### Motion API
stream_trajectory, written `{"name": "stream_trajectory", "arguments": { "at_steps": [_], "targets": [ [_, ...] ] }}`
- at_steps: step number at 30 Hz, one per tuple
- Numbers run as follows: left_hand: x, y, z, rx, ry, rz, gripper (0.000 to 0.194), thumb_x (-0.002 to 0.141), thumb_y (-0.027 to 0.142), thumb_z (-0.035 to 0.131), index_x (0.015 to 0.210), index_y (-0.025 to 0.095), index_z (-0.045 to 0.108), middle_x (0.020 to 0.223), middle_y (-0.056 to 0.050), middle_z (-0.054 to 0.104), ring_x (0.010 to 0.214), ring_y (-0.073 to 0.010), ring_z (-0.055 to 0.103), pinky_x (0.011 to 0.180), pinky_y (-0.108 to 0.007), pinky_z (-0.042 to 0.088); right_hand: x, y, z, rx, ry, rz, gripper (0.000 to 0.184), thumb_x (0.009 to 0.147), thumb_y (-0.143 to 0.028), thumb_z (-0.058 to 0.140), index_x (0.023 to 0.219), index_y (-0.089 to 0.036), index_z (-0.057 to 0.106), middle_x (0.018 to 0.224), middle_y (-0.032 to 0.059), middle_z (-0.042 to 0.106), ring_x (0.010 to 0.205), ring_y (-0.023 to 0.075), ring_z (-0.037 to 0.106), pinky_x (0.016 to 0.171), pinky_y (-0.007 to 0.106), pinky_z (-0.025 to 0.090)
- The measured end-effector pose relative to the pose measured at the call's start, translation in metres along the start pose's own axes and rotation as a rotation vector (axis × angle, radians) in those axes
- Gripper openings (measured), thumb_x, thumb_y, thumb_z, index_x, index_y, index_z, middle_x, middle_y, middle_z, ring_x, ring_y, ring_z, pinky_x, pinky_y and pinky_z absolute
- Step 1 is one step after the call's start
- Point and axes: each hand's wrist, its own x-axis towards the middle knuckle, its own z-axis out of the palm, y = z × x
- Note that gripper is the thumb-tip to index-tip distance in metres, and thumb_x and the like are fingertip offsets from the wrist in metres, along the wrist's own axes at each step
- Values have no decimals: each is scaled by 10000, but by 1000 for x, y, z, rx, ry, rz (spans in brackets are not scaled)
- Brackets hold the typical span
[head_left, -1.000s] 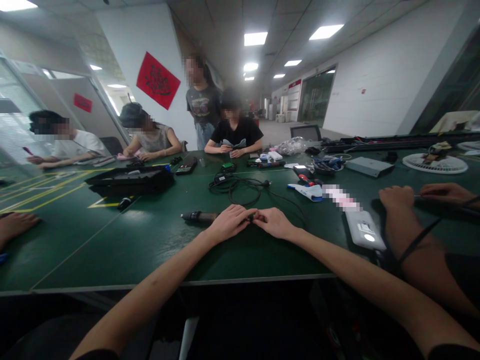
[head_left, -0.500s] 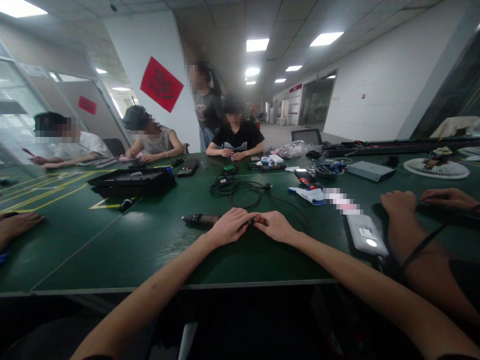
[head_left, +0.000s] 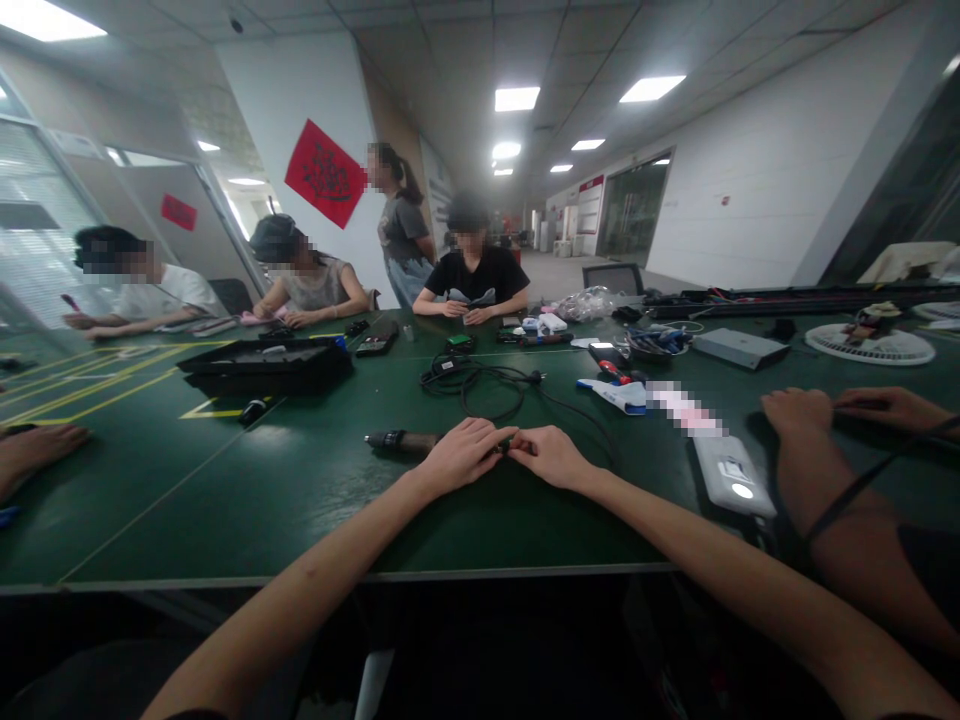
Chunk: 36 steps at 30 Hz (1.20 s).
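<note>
A dark electric screwdriver (head_left: 409,441) lies on the green tabletop (head_left: 300,510), its narrow tip pointing left. My left hand (head_left: 466,452) is closed over its rear part and hides it. Against the left fingertips, my right hand (head_left: 547,452) makes a pinch at a small dark piece (head_left: 508,444); whether that belongs to the screwdriver I cannot tell. Just beyond both hands, a black cable (head_left: 480,385) lies in loose coils, with a plug (head_left: 536,377) at one end. One stretch of it curves down behind my right hand.
A black tray (head_left: 266,365) stands at left. To the right lie a blue-and-white packet (head_left: 616,394), a white device with a lit spot (head_left: 731,475) and a silver box (head_left: 741,344). Neighbours' hands rest at both sides: one at left (head_left: 37,452), others at right (head_left: 799,410). Several people sit opposite.
Both my hands stay in nearly the same place with the same grip. The standing person in the background has shifted a little and shows more clearly. The view has moved slightly.
</note>
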Motion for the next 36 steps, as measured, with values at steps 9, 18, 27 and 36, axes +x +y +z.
{"name": "stream_trajectory", "arguments": {
  "at_steps": [9,18,27,36],
  "targets": [
    [1,2,0,44,12,6,563,1038,278,525,1578,249,370,1166,-80,661,1180,-251,606,1051,-433,488,0,-1,1,-23,2,-6,166,980,-331,659,996,-214,776,941,44,783,827,180,710,711,258,454],
    [1,0,-2,13,-11,6,526,1064,295,482,1576,245,369,1160,-84,647,1171,-259,595,1060,-444,470,0,2,1,-22,14,-12,159,979,-336,663,1001,-219,768,943,36,781,823,177,709,708,254,453],
    [1,-1,1,25,-16,4,498,1066,301,475,1553,226,402,1147,-85,645,1156,-258,592,1054,-437,467,-1,4,4,-27,28,-30,158,984,-337,665,1010,-214,761,950,38,781,828,176,706,727,254,453],
    [1,0,1,3,-16,-21,521,1053,320,506,1555,231,396,1209,-92,640,1160,-258,589,1051,-431,467,0,4,3,-24,16,-23,155,975,-338,678,998,-213,766,938,36,783,814,173,707,715,251,452]
  ]
}}
